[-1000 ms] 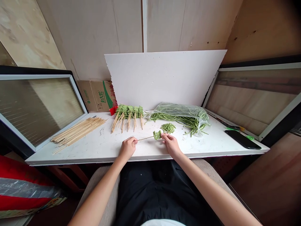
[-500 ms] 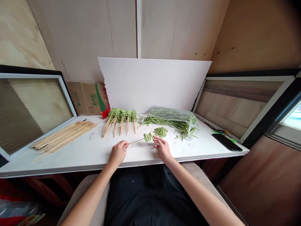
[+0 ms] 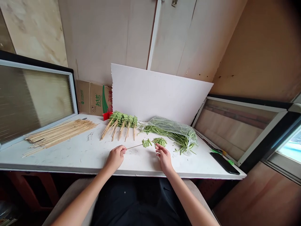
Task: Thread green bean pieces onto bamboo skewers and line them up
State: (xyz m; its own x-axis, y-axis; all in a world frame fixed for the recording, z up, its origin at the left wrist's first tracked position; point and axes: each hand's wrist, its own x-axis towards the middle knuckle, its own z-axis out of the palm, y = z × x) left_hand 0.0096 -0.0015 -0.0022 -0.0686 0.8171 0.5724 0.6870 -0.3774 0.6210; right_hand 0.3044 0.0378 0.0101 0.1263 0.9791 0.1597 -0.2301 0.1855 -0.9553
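Note:
My left hand point(image 3: 115, 158) is closed on the bare end of a bamboo skewer point(image 3: 134, 146), which points right and slightly up. Several short green bean pieces point(image 3: 147, 143) sit side by side across its far end. My right hand point(image 3: 164, 157) is just right of that end, apart from it, its fingers loosely bent and apart; I make out nothing in them. Right behind its fingertips lies a small heap of cut green bean pieces point(image 3: 160, 141). Farther back, finished bean skewers point(image 3: 123, 118) are stacked with their bare sticks toward me.
Loose bamboo skewers point(image 3: 62, 133) lie on the left of the white table point(image 3: 94, 160). A clear plastic bag point(image 3: 171, 124) with long green beans point(image 3: 181, 139) is at the back right. A black phone point(image 3: 224, 163) lies near the right edge. A cardboard box point(image 3: 92, 99) and white board point(image 3: 155, 94) stand behind.
My right hand has drawn slightly away from the skewer's bean end, where its fingertips were. My left hand still holds the skewer. The camera view has tilted.

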